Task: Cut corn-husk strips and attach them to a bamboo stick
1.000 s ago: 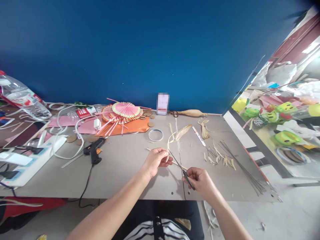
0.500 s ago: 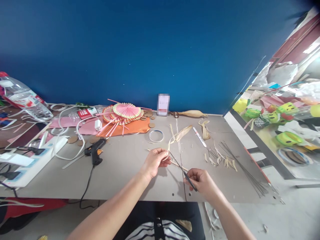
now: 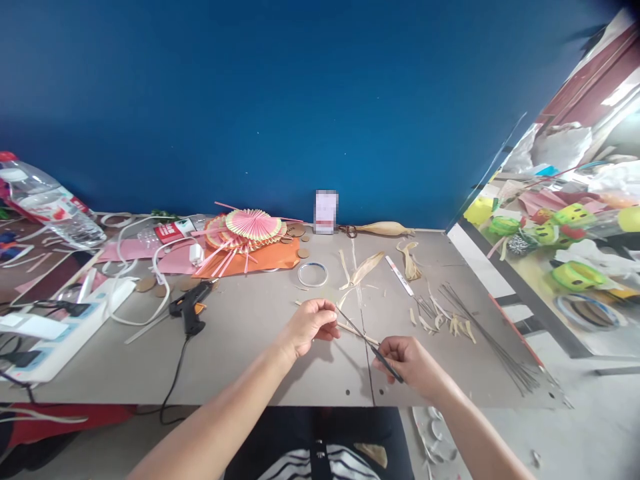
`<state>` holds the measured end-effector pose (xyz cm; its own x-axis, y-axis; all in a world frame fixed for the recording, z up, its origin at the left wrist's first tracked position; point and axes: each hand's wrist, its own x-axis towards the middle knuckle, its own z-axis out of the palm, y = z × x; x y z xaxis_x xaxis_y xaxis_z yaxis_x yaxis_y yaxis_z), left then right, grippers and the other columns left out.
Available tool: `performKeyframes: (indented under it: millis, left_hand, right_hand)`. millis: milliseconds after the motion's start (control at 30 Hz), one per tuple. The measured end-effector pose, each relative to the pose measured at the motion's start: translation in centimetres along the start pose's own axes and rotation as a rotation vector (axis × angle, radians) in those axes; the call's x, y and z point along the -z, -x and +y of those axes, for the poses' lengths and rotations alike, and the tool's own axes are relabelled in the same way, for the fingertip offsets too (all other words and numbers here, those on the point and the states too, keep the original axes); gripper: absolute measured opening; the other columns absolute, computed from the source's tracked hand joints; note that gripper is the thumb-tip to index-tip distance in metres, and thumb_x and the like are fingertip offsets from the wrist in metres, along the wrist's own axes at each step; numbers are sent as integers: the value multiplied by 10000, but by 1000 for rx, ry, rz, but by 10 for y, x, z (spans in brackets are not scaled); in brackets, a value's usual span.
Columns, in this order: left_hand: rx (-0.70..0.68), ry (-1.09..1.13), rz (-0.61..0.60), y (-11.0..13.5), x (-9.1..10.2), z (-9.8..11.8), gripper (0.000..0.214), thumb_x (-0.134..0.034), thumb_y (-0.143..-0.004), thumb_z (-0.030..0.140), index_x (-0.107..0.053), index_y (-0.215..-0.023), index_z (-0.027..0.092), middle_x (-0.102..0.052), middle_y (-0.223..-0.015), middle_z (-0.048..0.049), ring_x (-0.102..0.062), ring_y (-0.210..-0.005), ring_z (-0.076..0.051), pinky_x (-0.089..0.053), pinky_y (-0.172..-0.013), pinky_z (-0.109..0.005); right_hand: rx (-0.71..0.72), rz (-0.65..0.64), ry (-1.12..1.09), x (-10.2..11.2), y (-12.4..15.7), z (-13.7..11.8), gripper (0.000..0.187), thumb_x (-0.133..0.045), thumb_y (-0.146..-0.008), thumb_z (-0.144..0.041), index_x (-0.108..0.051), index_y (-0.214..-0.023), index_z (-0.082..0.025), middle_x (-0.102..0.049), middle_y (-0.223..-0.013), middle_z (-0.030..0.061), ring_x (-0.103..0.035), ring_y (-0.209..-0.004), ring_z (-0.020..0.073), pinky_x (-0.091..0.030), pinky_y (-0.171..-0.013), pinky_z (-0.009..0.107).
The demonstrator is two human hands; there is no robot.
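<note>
My left hand (image 3: 311,323) is closed in a pinch on a thin pale strip of dried husk (image 3: 356,331) just above the grey table (image 3: 240,347). My right hand (image 3: 411,363) grips small dark scissors (image 3: 367,342). Their blades point up-left toward the left hand's fingertips and cross the strip. A larger dried husk leaf (image 3: 367,267) lies on the table just beyond both hands, with loose strands trailing toward the left hand.
Cut husk scraps (image 3: 445,323) and a bundle of thin wires (image 3: 493,341) lie to the right. A tape ring (image 3: 313,273), a black glue gun (image 3: 190,308), pink paper fans (image 3: 250,227), a white power strip (image 3: 55,333) and a plastic bottle (image 3: 47,200) sit left and behind.
Both hands have drawn slightly nearer to me and lower. The husk strip that rose from the left hand's pinch now sits lower, close to the table. The scissors stay at the strip.
</note>
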<state>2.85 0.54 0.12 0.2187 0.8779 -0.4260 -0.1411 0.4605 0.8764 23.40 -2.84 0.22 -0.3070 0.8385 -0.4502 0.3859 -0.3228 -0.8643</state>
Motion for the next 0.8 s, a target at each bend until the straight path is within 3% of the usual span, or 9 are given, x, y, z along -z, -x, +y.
performKeyframes:
  millis: [233,567,800]
  left_hand:
    - [30,87,26,-4,4,-10,144,-587,-612,207,-532,-732,152,-523,-596,33,-573,-481,-89,-443,-467,-198]
    - [20,289,104,-4,-1,-12,146,-609,-596,205,-480,-639,154,-483,-548,61,-562,-457,-74,-427,-407,-159]
    - [-28,442,191,-4,-6,-13,127,-628,-601,190,-518,-641,140,-623,-699,-20,-618,-604,-112,-443,-437,-150]
  right_hand:
    - [6,27,-6,-3,-1,-2,277,-625,-589,-382,-471,-559,-154,-457,-402,-58,-394,-394,60,-273,-418,192]
    - [41,42,-41,-7,-6,5,327,-647,-570,-426,-455,-552,-161,-446,-444,-58,-386,-396,60,-297,-420,199]
    - [34,30,-62,-9,-10,8,322,-664,-559,-407,-453,-545,-165,-438,-443,-63,-397,-392,63,-297,-414,196]
